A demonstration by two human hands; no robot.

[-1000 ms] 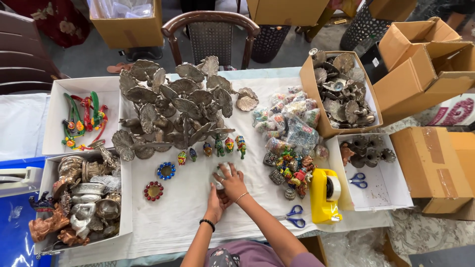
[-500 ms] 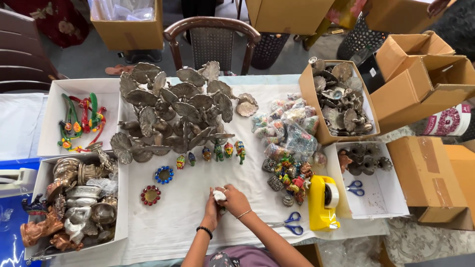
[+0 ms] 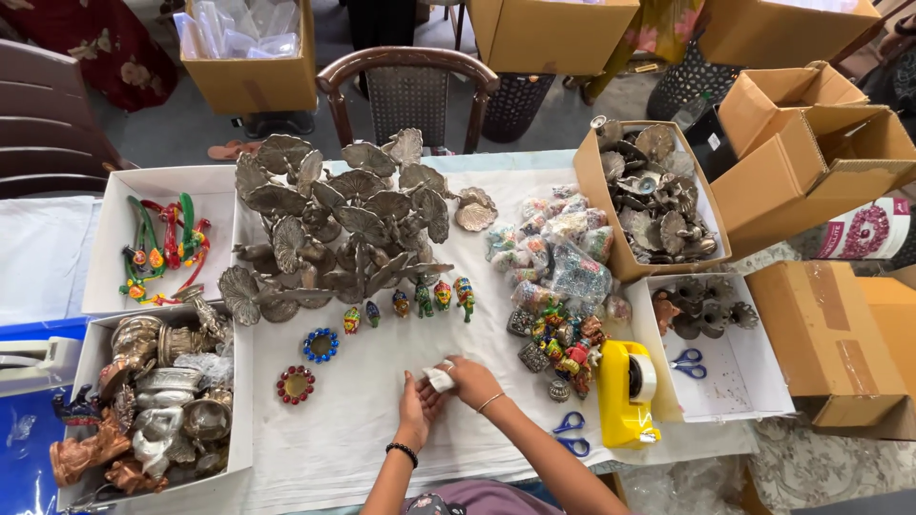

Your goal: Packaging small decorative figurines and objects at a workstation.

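— What's nearest?

— Both hands, low at the worktop's (image 3: pixel 363 448) near edge. The left hand (image 3: pixel 416 412) and right hand (image 3: pixel 471 380) meet over a small white wrapped piece (image 3: pixel 440 379); the grip of each is closed on it, fingers pinching from either side. It sits just above the white cloth, between the two hands.

— And beside them?

— Right of the right hand, blue-handled scissors (image 3: pixel 571 434) lie near a yellow tape dispenser (image 3: pixel 627 396). Left, two round beaded holders, one red (image 3: pixel 296 384), one blue (image 3: pixel 321 344), rest on the cloth.

— Further out?

— A row of little painted figures (image 3: pixel 420 298) stands beyond the hands, in front of a big heap of metal leaf-shaped pieces (image 3: pixel 334 219). Right of that, a pile of small clear bags of trinkets (image 3: pixel 558 262).

— The edges?

— Left, a white tray of metal figurines (image 3: pixel 143 401) and, behind it, another with coloured ornaments (image 3: pixel 162 248). Right, an open cardboard box of metal pieces (image 3: pixel 654 200). Farthest off, a wooden chair (image 3: pixel 408 91) behind the worktop.
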